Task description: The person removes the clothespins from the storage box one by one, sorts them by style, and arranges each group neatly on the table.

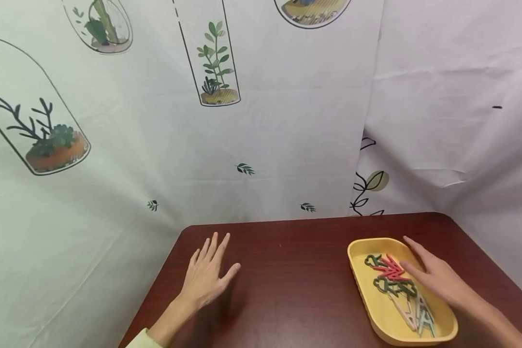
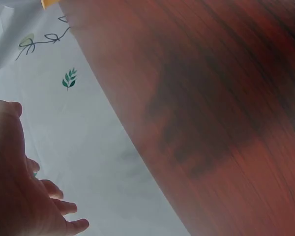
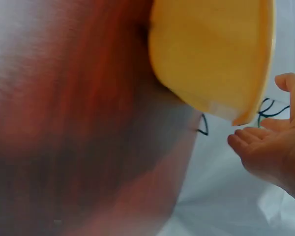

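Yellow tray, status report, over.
Left hand spread, holding nothing. Right hand by yellow tray, gripping nothing. Colored pieces inside the tray. Head view: right hand covers part of tray.

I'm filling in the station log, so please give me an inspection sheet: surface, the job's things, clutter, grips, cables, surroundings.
Surface: dark reddish-brown table, glossy, with rounded far corners.
Job's things: yellow tray on the table's right side, holding small green pieces, red pieces and pale pieces; overlap prevents a sure count.
Clutter: nothing seen.
Grips: left grip, a bare hand with spread fingers, over the table's left side; right grip, bare and open, at the tray's right rim, contact unclear. Neither holds anything.
Cables: nothing seen.
Surroundings: creased pale sheeting printed with plants, behind and on both sides.
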### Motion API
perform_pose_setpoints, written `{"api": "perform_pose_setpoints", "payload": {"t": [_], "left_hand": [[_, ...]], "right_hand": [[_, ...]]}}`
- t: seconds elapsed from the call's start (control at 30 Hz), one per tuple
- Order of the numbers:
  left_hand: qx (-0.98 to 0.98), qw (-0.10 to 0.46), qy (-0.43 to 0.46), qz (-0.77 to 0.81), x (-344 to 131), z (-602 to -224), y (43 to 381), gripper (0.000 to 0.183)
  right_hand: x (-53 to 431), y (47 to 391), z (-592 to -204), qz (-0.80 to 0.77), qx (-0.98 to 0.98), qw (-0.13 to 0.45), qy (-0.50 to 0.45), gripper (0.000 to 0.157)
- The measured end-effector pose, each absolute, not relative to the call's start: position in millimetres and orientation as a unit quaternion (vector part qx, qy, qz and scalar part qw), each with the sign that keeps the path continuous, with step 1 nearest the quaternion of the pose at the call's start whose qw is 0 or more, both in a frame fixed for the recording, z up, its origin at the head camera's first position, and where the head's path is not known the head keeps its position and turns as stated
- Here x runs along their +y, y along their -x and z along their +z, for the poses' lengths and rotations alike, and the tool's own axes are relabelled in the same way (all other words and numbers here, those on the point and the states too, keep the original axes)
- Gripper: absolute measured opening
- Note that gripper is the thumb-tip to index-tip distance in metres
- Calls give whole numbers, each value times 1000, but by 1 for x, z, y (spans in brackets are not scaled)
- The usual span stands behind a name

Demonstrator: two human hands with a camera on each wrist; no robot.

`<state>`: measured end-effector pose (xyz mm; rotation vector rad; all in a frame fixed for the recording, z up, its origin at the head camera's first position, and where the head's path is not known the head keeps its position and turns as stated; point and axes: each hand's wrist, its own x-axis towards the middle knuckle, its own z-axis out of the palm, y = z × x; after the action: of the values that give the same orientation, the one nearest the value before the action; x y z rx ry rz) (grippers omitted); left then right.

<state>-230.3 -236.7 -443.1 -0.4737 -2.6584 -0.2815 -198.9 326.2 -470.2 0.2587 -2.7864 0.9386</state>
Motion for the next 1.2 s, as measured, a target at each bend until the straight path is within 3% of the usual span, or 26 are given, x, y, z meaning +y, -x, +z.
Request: {"api": "perform_pose_setpoints", "payload": {"t": [0.53,1.2], "left_hand": [[-941,224,176,-183,-207,-447,241,83],[-929,213,179,-243,-182,-464,241,80]], "right_hand": [[334,186,-510,406,-894,150,-116,69],[317,194,-516,503,-846,134,-112,69]]}}
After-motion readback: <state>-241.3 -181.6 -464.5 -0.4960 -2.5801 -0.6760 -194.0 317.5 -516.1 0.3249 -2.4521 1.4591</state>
